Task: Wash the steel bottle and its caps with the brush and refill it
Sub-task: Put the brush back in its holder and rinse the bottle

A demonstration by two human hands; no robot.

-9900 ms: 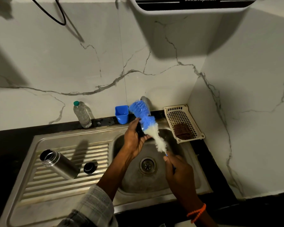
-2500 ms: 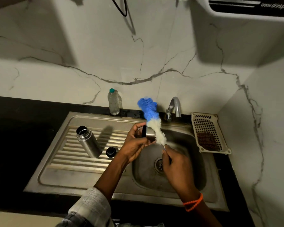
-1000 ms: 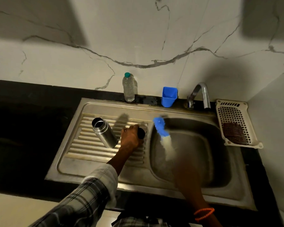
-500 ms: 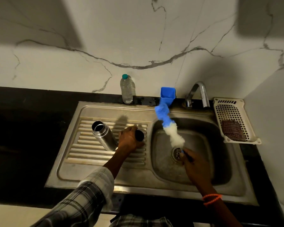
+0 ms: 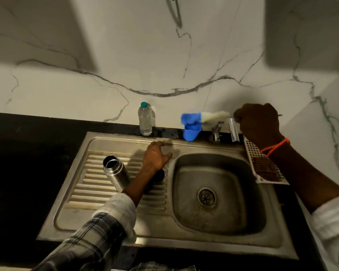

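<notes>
The open steel bottle (image 5: 116, 175) stands on the ribbed drainboard (image 5: 90, 184), tilted in this wide view. A black cap (image 5: 158, 178) lies on the drainboard, partly hidden under my left wrist. My left hand (image 5: 156, 156) hovers above the drainboard with relaxed fingers, holding nothing. My right hand (image 5: 258, 124) grips the wire handle of the blue and white bottle brush (image 5: 202, 117) at the back wall. The brush lies level, its blue tip over the blue cup (image 5: 191, 132).
A clear plastic water bottle (image 5: 145, 120) stands at the back of the black counter. The tap (image 5: 233, 131) rises behind the sink basin (image 5: 233, 216), partly hidden by my right hand. A white perforated tray (image 5: 251, 151) with a brown scrub pad sits right of the basin.
My right hand lifted the brush out of the basin to the back wall above the blue cup. My left hand let go of the black cap and moved back.
</notes>
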